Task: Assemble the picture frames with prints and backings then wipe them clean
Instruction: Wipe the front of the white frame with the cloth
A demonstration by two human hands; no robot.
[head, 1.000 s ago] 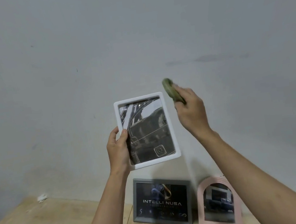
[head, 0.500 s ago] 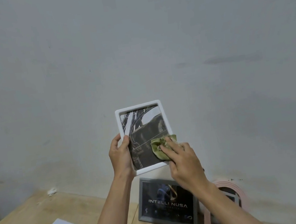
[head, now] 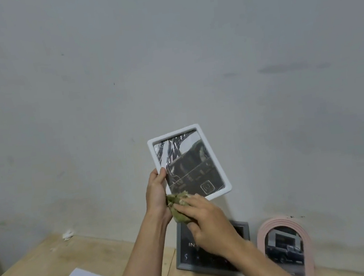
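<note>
Head view, from large to small: a pale wooden counter (head: 31, 268) runs along the near edge, and above it a white rectangular picture frame (head: 216, 163) holding a dark print is held up before the wall, long axis upright and tilted slightly left. The left hand (head: 157, 192) grips its lower left edge. The right hand (head: 206, 218), nearer the bottom rail, presses a crumpled green cloth (head: 179, 210) against the lower left corner, so the unwiped glazing lies up and to the right. Behind, a grey rectangular frame (head: 244, 229) shows only the letters "IN"; a pink arched frame (head: 304, 233) stands to its right.
</note>
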